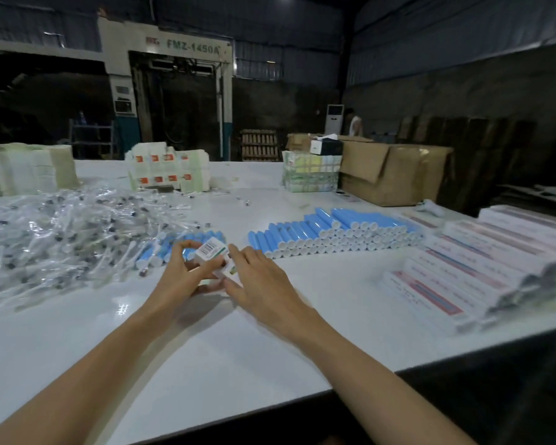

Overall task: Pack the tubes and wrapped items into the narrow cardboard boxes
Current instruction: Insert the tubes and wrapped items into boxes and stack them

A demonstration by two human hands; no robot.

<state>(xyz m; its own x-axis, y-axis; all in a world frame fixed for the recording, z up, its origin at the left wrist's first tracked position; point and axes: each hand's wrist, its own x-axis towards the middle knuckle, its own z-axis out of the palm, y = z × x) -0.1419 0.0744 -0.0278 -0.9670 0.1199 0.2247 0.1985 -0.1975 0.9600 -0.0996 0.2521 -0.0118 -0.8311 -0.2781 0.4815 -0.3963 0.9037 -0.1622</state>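
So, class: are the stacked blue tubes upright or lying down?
Lying down: the blue tubes rest on their sides in stacked rows on the table, white caps toward the camera.

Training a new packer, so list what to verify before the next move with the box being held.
1. Hold on the box: ok, the left hand has a grip on it and the right hand touches its side.
2. End of the box open for loading: cannot tell, too blurred.
3. Anything already inside the box: cannot tell, the inside is hidden.
4. Supply of tubes within reach: ok, stacked just beyond the right hand.
5. Supply of wrapped items within reach: ok, piled to the left.
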